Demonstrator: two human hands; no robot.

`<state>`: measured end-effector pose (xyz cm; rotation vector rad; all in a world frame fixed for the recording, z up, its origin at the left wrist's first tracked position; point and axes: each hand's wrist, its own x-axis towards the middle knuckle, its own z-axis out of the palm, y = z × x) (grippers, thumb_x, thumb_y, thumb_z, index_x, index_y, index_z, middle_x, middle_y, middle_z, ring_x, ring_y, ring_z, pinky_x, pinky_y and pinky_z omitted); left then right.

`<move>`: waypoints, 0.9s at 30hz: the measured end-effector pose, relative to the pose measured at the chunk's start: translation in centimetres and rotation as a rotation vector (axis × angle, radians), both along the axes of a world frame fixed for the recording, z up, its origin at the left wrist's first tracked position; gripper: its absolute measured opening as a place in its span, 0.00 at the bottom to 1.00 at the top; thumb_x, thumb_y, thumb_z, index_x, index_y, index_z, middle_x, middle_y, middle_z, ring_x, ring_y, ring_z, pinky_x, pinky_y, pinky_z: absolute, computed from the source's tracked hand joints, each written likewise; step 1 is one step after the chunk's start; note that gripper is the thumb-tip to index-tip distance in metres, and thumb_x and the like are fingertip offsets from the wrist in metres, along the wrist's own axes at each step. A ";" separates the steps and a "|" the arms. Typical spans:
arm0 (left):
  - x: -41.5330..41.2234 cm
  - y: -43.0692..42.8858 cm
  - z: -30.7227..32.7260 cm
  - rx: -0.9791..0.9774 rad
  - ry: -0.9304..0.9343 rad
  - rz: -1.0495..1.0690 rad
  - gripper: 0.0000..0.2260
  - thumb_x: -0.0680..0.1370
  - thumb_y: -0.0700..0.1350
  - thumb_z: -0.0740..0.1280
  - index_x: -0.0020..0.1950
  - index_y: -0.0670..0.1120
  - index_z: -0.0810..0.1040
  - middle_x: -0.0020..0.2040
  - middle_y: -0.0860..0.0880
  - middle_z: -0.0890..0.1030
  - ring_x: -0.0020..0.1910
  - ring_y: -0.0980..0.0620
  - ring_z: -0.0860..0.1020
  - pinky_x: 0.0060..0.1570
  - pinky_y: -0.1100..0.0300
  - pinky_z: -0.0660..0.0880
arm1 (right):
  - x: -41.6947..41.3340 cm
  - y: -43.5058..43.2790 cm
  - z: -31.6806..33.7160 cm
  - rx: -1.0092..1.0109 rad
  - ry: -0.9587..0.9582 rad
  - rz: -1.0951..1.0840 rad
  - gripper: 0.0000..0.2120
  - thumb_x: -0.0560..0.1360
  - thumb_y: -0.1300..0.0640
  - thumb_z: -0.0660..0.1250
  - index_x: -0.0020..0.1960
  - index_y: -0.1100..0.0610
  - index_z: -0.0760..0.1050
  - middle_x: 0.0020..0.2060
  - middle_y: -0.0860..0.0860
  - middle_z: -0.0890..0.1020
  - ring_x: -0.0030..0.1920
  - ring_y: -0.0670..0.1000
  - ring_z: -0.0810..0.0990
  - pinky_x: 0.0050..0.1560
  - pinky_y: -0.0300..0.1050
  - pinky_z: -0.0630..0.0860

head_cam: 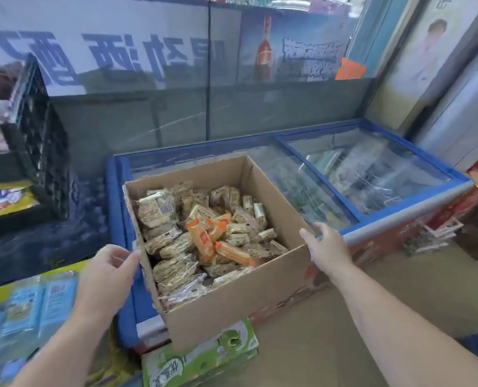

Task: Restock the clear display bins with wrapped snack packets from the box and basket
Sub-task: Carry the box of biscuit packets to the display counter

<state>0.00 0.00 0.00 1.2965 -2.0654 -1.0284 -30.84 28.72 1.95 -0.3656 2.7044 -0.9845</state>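
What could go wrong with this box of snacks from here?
The box overhangs the freezer front; it could tip off onto the green carton. The left hand and right hand are only at its sides, so lifting it may let it slip. Packets are piled loose and could spill.

Open-topped cardboard box [232, 297], packets [204, 236] reachable from above, black crate [39, 141] standing left, bare floor [330, 344] right.
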 end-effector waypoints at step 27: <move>-22.6 2.2 3.5 0.098 -0.141 -0.460 0.06 0.76 0.40 0.63 0.43 0.38 0.75 0.28 0.47 0.72 0.29 0.47 0.67 0.32 0.55 0.65 | -11.6 12.5 -0.5 0.418 0.120 -0.211 0.17 0.78 0.44 0.68 0.38 0.56 0.74 0.34 0.50 0.77 0.40 0.58 0.76 0.35 0.48 0.67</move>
